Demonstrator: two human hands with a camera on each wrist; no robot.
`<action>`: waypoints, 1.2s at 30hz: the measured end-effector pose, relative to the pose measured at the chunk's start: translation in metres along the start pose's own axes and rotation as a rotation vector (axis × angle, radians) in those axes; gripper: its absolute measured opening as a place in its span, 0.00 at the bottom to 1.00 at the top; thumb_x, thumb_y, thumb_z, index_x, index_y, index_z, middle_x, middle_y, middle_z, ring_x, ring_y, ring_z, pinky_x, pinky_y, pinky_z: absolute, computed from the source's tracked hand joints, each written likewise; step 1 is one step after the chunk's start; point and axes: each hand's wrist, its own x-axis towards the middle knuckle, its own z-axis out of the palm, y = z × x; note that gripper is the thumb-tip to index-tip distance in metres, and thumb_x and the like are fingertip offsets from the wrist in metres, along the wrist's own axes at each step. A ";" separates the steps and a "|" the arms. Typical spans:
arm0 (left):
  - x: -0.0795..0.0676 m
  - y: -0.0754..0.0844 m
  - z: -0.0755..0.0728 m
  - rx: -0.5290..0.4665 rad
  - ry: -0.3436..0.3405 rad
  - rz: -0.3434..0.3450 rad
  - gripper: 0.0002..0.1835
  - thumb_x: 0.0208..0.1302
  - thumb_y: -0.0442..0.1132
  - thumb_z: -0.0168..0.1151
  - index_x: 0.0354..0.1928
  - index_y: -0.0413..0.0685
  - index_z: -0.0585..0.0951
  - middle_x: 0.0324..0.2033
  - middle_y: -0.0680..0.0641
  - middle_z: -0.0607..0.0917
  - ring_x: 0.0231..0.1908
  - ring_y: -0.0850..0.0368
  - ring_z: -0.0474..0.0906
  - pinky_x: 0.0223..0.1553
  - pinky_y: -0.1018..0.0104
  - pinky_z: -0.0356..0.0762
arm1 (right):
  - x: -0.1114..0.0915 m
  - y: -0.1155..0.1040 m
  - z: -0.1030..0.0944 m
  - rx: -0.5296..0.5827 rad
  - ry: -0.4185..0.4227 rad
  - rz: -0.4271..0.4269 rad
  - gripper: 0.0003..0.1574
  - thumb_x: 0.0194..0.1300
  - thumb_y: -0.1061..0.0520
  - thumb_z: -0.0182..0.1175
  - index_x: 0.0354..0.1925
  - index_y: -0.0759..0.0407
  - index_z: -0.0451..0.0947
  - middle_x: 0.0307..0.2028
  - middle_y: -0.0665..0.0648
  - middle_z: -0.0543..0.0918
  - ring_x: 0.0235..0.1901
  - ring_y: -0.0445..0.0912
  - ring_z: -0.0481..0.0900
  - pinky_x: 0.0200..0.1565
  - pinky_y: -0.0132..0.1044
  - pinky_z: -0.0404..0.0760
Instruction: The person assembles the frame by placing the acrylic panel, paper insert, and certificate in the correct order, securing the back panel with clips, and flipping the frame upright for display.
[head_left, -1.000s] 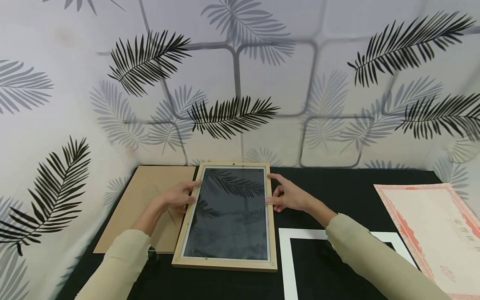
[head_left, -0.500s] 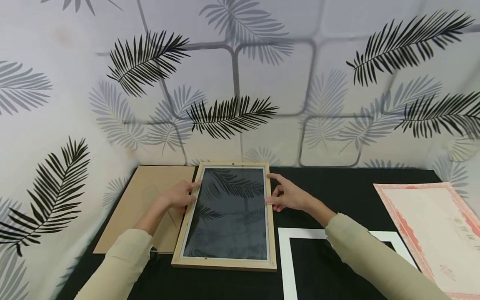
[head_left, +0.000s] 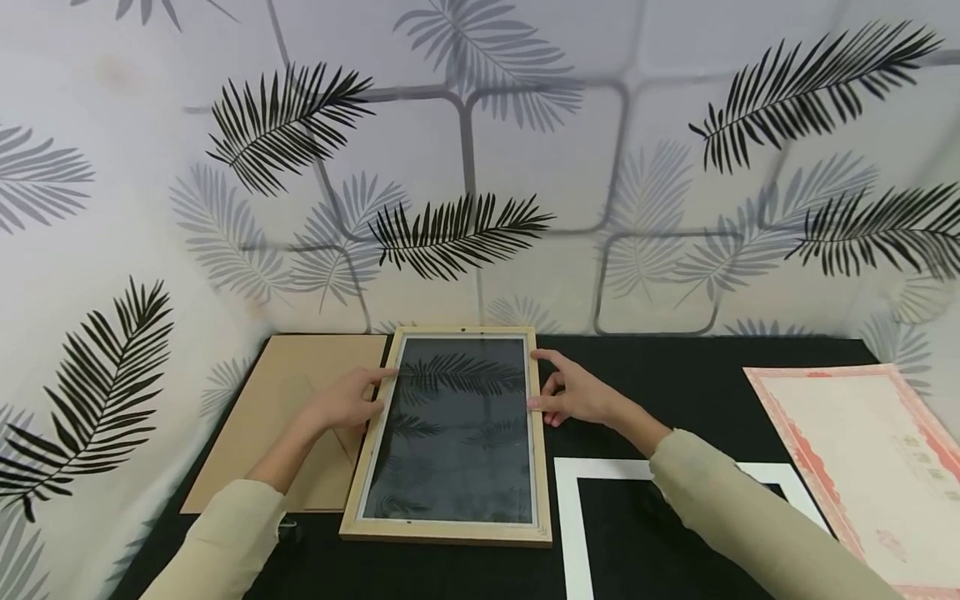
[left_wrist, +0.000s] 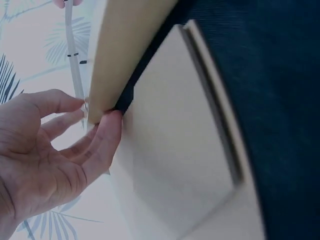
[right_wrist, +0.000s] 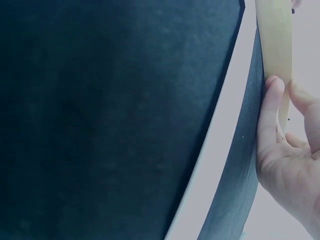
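A light wooden picture frame (head_left: 352, 492) with a dark, reflective pane lies on the black cloth, its long sides running away from me. My left hand (head_left: 347, 402) holds its left side, the index fingertip over the wood. The left wrist view shows this hand (left_wrist: 65, 145) with fingertips on both faces of the frame's side (left_wrist: 125, 45). On the opposite side, my right hand (head_left: 577, 390) grips the edge with index finger and thumb spread along it. In the right wrist view, fingers of the right hand (right_wrist: 290, 160) close around the wooden edge (right_wrist: 276, 45).
Left of the frame lies a brown backing board (head_left: 255, 425), partly under my left arm. A white mat border (head_left: 576, 533) rests at the right, partly beneath my right sleeve (head_left: 742, 508). Farther right is a certificate sheet (head_left: 840, 433) with a pink border. A leaf-patterned curtain (head_left: 525, 283) stands behind.
My left hand and forearm have shifted slightly left and toward me at the frame's side. My right hand keeps its grip. The whole view has drifted a little.
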 end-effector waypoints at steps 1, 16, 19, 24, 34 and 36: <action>-0.003 -0.001 0.000 -0.018 -0.002 -0.001 0.30 0.67 0.24 0.55 0.71 0.27 0.66 0.57 0.23 0.74 0.16 0.57 0.74 0.23 0.63 0.74 | 0.000 0.000 0.001 -0.005 0.007 -0.001 0.54 0.69 0.61 0.68 0.79 0.61 0.45 0.34 0.64 0.80 0.30 0.55 0.84 0.33 0.45 0.85; -0.026 -0.003 0.007 -0.197 -0.012 -0.111 0.33 0.67 0.27 0.63 0.73 0.33 0.66 0.56 0.26 0.74 0.25 0.51 0.82 0.28 0.58 0.80 | -0.005 0.006 0.002 -0.019 0.015 -0.026 0.50 0.69 0.59 0.68 0.78 0.62 0.50 0.36 0.65 0.80 0.31 0.55 0.83 0.36 0.44 0.85; -0.031 -0.003 0.007 -0.212 -0.005 -0.112 0.33 0.67 0.27 0.64 0.73 0.33 0.65 0.56 0.26 0.74 0.25 0.51 0.83 0.29 0.58 0.81 | -0.007 0.002 0.000 -0.026 -0.005 -0.038 0.50 0.70 0.60 0.67 0.78 0.62 0.50 0.37 0.65 0.80 0.32 0.56 0.84 0.38 0.46 0.85; -0.038 -0.004 0.008 -0.249 0.002 -0.115 0.33 0.68 0.27 0.64 0.73 0.35 0.65 0.55 0.27 0.75 0.28 0.52 0.84 0.30 0.57 0.83 | -0.011 0.002 0.000 -0.027 -0.028 -0.076 0.48 0.70 0.60 0.66 0.78 0.65 0.51 0.40 0.65 0.80 0.34 0.58 0.84 0.40 0.48 0.84; -0.048 -0.008 0.013 -0.317 0.015 -0.105 0.32 0.69 0.28 0.65 0.73 0.35 0.67 0.50 0.33 0.77 0.36 0.50 0.83 0.31 0.57 0.84 | -0.018 0.000 -0.001 0.006 -0.051 -0.078 0.42 0.69 0.62 0.66 0.74 0.68 0.59 0.43 0.67 0.80 0.37 0.58 0.85 0.42 0.47 0.84; -0.050 -0.009 0.013 -0.333 0.015 -0.100 0.32 0.68 0.28 0.65 0.73 0.36 0.67 0.48 0.34 0.78 0.34 0.50 0.83 0.30 0.57 0.84 | -0.019 -0.001 -0.001 -0.010 -0.050 -0.074 0.40 0.70 0.62 0.66 0.73 0.67 0.60 0.43 0.67 0.80 0.37 0.58 0.85 0.41 0.47 0.85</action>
